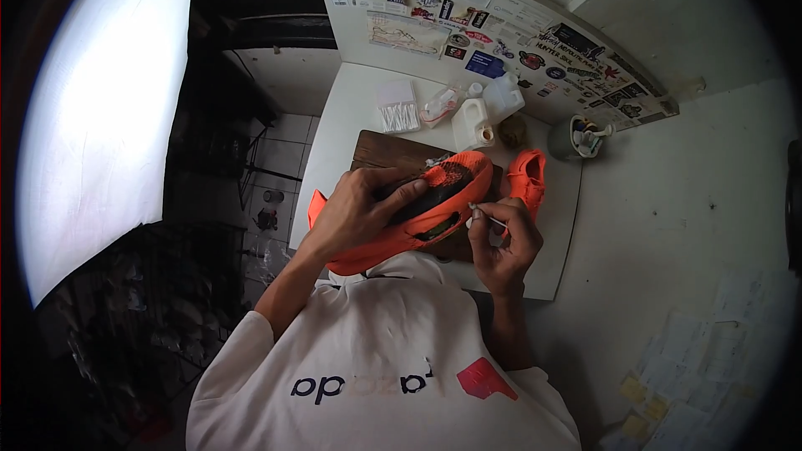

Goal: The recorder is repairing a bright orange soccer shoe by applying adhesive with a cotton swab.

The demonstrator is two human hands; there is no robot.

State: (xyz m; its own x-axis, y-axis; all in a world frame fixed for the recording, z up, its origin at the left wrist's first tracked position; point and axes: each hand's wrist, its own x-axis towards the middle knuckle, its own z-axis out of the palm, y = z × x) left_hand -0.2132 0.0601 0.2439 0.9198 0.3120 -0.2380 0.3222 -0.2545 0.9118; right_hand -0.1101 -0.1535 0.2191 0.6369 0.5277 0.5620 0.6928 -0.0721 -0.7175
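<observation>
A bright orange running shoe (458, 205) with a dark section on its sole lies tilted in front of me, toe pointing away to the right. My left hand (355, 205) grips it from the left, thumb pressed over the dark part. Between the fingertips of my right hand (508, 246) is a thin white stick with a whitish tip, apparently a cotton swab (496, 221). That tip is close beside the shoe's right edge; I cannot tell if they touch. Under the shoe is a dark wooden board (380, 149). The other orange shoe (528, 177) rests to the right.
At the back of the white table (334, 129) are a box of cotton swabs (398, 106), a plastic bag (443, 104), white plastic bottles (474, 123) and a holder with tools (578, 140). A sticker-covered panel (355, 25) rises behind; a wall (660, 192) stands right.
</observation>
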